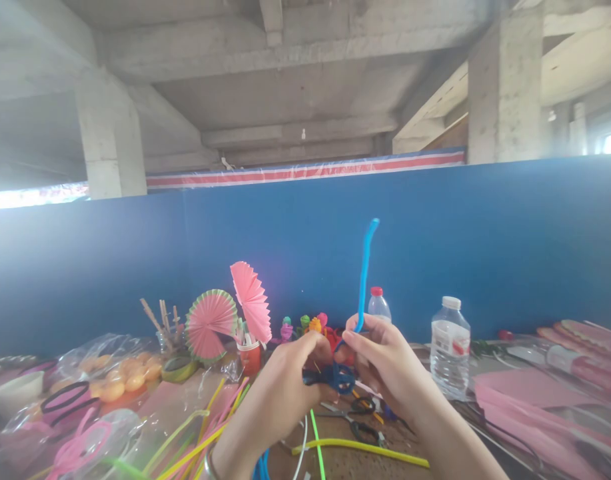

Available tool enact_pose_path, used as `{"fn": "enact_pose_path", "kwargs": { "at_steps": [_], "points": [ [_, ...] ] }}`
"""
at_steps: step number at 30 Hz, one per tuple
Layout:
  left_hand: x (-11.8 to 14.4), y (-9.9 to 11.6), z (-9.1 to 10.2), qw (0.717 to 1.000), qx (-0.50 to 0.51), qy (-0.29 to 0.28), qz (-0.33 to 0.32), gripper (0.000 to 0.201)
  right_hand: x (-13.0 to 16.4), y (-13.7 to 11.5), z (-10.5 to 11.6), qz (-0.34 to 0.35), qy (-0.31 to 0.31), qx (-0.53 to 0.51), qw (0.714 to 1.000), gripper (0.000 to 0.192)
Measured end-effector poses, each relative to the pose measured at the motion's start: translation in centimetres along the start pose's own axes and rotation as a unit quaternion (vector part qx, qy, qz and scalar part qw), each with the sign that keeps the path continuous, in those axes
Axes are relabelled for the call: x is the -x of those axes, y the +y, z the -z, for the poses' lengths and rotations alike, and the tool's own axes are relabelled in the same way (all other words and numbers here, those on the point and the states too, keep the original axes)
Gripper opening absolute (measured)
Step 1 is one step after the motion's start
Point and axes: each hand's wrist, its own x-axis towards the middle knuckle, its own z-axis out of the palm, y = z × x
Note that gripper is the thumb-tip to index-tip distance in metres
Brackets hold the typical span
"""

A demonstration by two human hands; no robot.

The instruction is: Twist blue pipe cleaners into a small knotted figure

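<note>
Both my hands are raised over the table in the middle of the head view. My right hand (372,343) pinches a blue pipe cleaner (365,273), whose free end stands upright and bends slightly at the tip. Close beside it, my left hand (298,367) closes its fingers around a looped blue pipe-cleaner bundle (338,379). The left fingertips are partly hidden behind the hand. Under my hands lie black-handled scissors (362,427), a yellow pipe cleaner (365,448) and a green one (317,443).
Pink paper fans (252,300) stand in a red cup (249,360) at the back left. Orange balls in a plastic bag (130,373) lie further left. A water bottle (450,347) stands right, near pink sheets (530,400). A blue partition (305,247) closes off the back.
</note>
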Motion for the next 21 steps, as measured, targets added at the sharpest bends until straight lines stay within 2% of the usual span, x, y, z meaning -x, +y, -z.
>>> {"fn": "enact_pose_path", "kwargs": {
  "at_steps": [5,9,11,16,21],
  "points": [
    [0.0,-0.3,0.1,0.991,0.133,0.009,0.011,0.036,-0.1,0.2,0.1,-0.004,0.000,-0.065,0.998,0.028],
    [-0.1,-0.3,0.4,0.960,0.281,0.005,0.021,0.044,-0.4,0.5,-0.2,-0.004,-0.004,-0.100,0.995,0.029],
    [-0.2,-0.3,0.5,0.943,0.331,0.020,0.023,0.043,-0.6,0.9,-0.4,0.007,0.004,-0.108,0.994,0.029],
    [-0.7,-0.4,0.6,0.930,0.352,0.102,0.020,0.035,-0.9,2.1,-1.1,0.038,0.042,-0.083,0.995,0.032],
    [-0.7,-0.5,0.7,0.939,0.322,0.120,0.018,0.032,-0.8,2.4,-1.8,0.054,0.064,-0.025,0.996,0.032]
  ]
}}
